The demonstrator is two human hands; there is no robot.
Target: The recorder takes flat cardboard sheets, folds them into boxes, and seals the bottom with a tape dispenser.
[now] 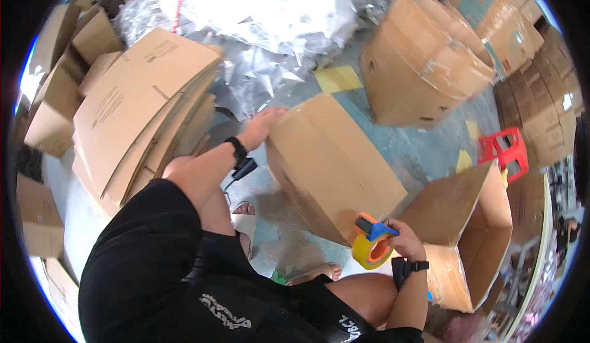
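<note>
A closed brown cardboard box sits on the floor before me, a seam running along its top. My left hand grips its far left end, fingertips at the top edge and slightly blurred. In my right hand is a tape dispenser with a yellow roll, a blue frame and an orange end. That dispenser is over the box's near right corner; I cannot tell whether it touches the cardboard.
Flat cardboard sheets are stacked at left. An open carton stands at right, near a red stool. A large taped carton stands far right. Silvery plastic sheeting is heaped at the back.
</note>
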